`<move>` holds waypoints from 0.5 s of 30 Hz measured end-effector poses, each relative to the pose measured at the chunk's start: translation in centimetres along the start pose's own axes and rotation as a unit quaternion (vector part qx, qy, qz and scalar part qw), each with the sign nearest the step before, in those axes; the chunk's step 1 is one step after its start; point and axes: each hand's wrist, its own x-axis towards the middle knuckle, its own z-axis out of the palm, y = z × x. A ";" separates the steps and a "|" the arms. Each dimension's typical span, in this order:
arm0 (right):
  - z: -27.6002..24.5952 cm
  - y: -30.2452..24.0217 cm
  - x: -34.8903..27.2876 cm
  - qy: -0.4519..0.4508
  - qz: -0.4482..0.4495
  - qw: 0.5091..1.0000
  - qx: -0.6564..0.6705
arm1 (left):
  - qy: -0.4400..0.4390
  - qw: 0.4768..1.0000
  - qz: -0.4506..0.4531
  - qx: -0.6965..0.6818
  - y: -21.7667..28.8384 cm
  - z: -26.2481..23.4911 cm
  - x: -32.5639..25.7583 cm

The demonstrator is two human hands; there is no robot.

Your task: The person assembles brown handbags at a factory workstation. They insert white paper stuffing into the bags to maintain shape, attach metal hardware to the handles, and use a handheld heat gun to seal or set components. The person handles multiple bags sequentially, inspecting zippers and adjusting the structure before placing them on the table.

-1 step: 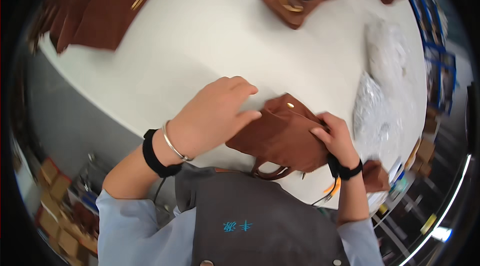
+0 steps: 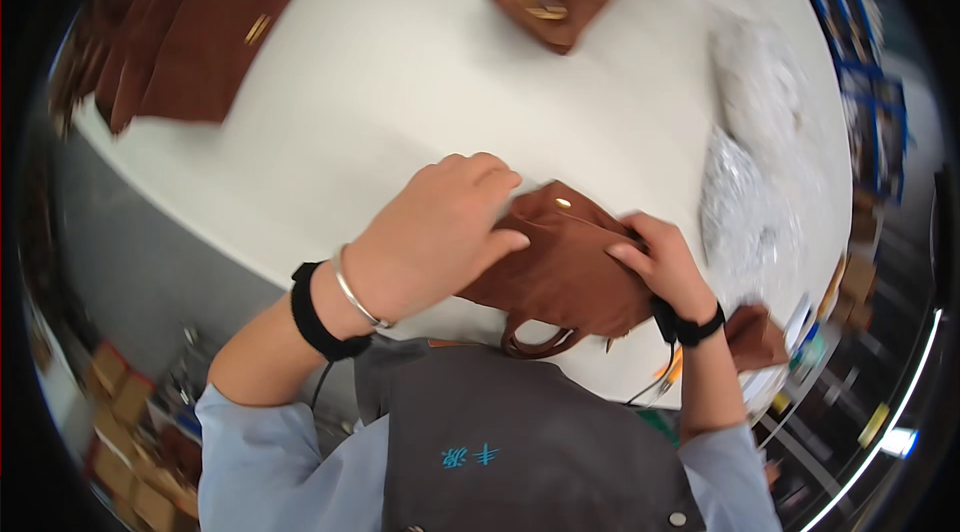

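1. Two hands work on one small brown bag [image 2: 560,267] at the near edge of the white table [image 2: 400,112]. The left hand [image 2: 435,237] lies flat on the bag's left side, fingers close together and pressing down. The right hand [image 2: 665,267] pinches the bag's right edge between thumb and curled fingers.
2. The bag lies tilted, a small gold stud on its upper flap, and its looped handle [image 2: 535,340] hangs over the table edge toward the person's grey apron [image 2: 520,432].
3. Just right of the right hand sit crinkled clear plastic wrappers [image 2: 740,202], more of them farther back. A small brown piece [image 2: 755,337] lies near the right wrist.
4. Well apart at the far left lies a stack of brown bags [image 2: 200,22]; at the far side, another brown bag with gold fittings [image 2: 560,2].
5. The middle of the table between these is bare white surface. The table's left edge drops to a grey floor, with cardboard boxes [image 2: 110,382] below.
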 end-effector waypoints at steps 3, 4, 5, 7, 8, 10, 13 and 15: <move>-1.1 -0.8 0.2 -0.043 -0.010 0.999 -0.028 | -0.043 0.980 0.128 0.143 4.5 3.0 4.0; -0.9 -0.6 0.0 -0.033 -0.035 0.998 -0.030 | -0.020 0.968 0.161 0.189 4.9 5.1 5.1; -0.6 -0.2 0.2 -0.031 -0.056 0.997 -0.030 | 0.002 0.955 0.189 0.227 5.2 6.4 6.1; -1.1 1.2 -0.5 -0.045 -0.082 0.995 -0.022 | -0.196 0.941 0.100 0.256 6.5 7.2 7.7; -1.8 1.6 -1.1 -0.066 -0.081 0.994 -0.014 | -0.286 0.917 0.047 0.275 7.0 7.3 8.2; -2.8 3.5 -2.4 -0.097 -0.064 0.993 -0.030 | -0.270 0.925 0.046 0.265 7.1 7.5 7.9; -3.7 8.0 -3.8 -0.167 -0.040 0.985 0.021 | -0.281 0.926 -0.006 0.253 8.6 6.7 7.7; -3.6 8.9 -4.3 -0.151 -0.056 0.982 0.094 | -0.296 0.921 -0.052 0.246 9.5 6.7 7.8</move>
